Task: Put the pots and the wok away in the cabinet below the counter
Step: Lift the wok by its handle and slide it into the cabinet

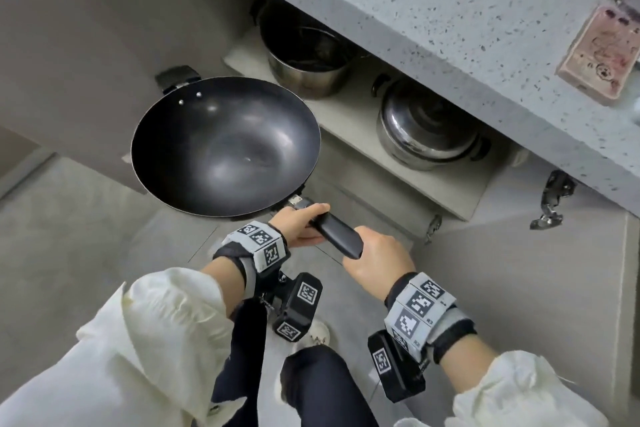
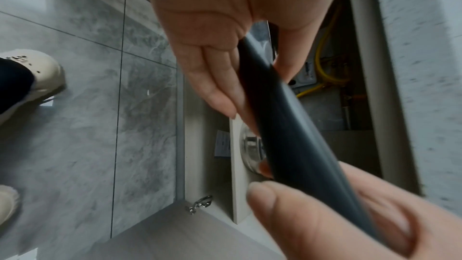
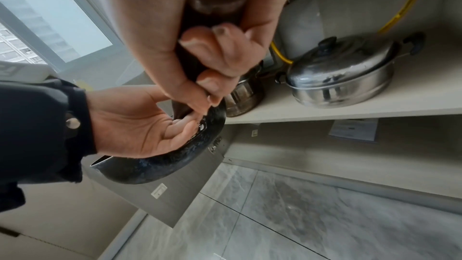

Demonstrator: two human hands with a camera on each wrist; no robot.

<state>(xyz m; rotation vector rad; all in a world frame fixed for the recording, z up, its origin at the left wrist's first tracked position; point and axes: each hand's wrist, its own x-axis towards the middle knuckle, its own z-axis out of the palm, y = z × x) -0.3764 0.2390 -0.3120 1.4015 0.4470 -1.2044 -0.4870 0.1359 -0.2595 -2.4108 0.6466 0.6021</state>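
Both hands (image 1: 301, 225) (image 1: 377, 262) gripping wok (image 1: 225, 146) handle, cabinet shelf (image 1: 349, 114) near

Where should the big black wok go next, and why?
Probably down and forward onto the lower shelf. Both hands, left hand and right hand, hold the wok by its handle in front of the open cabinet. The open pot and lidded pot already fill much of the upper shelf.

Grey marbled floor tiles (image 3: 325, 215) with dark grout lines. Speckled grey stone countertop (image 1: 433, 10) above. Window (image 3: 37, 17) admits daylight at left.
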